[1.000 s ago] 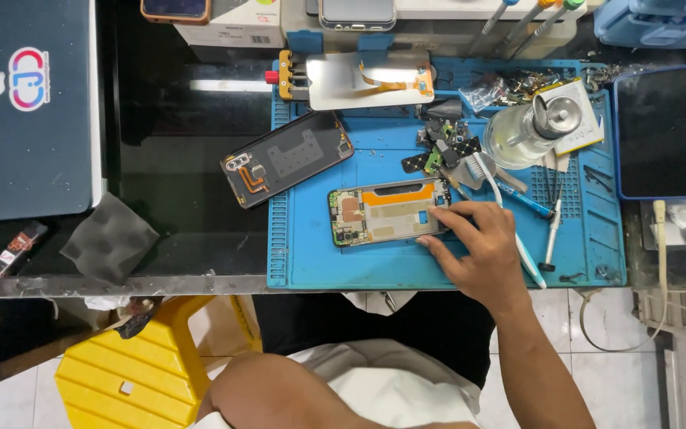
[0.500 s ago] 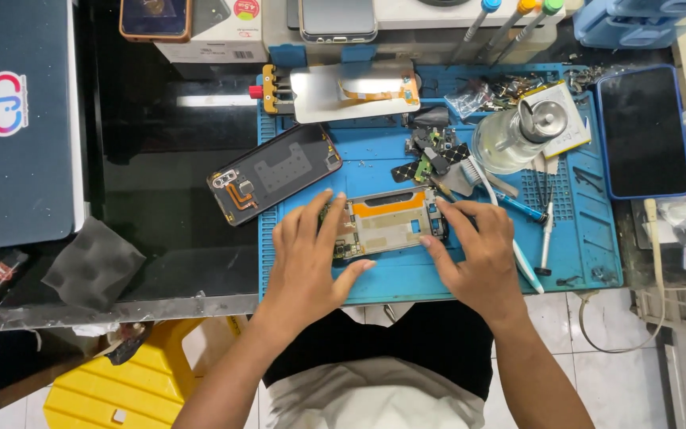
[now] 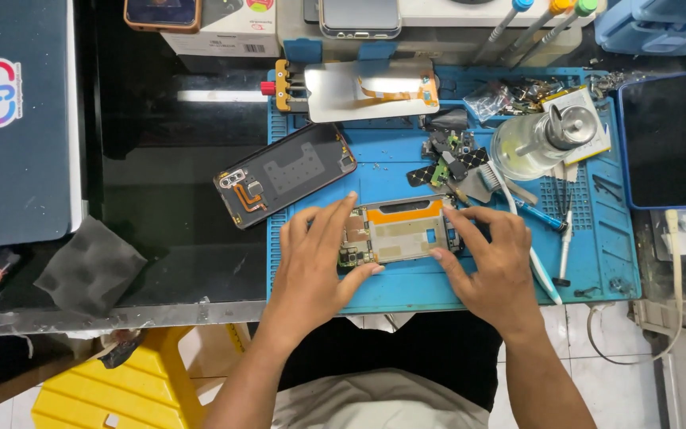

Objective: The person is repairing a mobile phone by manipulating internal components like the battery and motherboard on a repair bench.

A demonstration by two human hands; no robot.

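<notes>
At the bottom of the frame, a yellow plastic stool (image 3: pixel 113 381) stands at lower left below the table edge. Just above, in the lower middle, both hands rest on a blue rubbery work mat (image 3: pixel 406 294) with ribbed edges. The left hand (image 3: pixel 315 266) lies palm down with its fingers loosely spread, fingertips on the left end of an opened phone (image 3: pixel 397 232), thumb touching its lower edge. The right hand (image 3: pixel 494 262) mirrors it at the right end, fingers slightly apart and curved, the forefinger and thumb bracketing the phone's corner. The phone lies flat between the hands, a rectangular frame with bare circuit parts, a tan inner plate and an orange strip along its top edge.

Left of the mat, on the glossy black tabletop, lies a crumpled dark grey cloth (image 3: pixel 89 266). Up and left of the hands a dark phone back cover (image 3: pixel 286 184) lies tilted, half on the mat. Right of the hands sit slim screwdrivers (image 3: pixel 565 250). Farther up are small loose black parts (image 3: pixel 450 155), a round clear bottle (image 3: pixel 545 139) with a metal pump top, and a shiny metal plate in a clamp (image 3: pixel 359 87). At upper right lies a black-screened phone in a blue case (image 3: pixel 664 143); at upper left, a dark flat laptop lid (image 3: pixel 13 119).
</notes>
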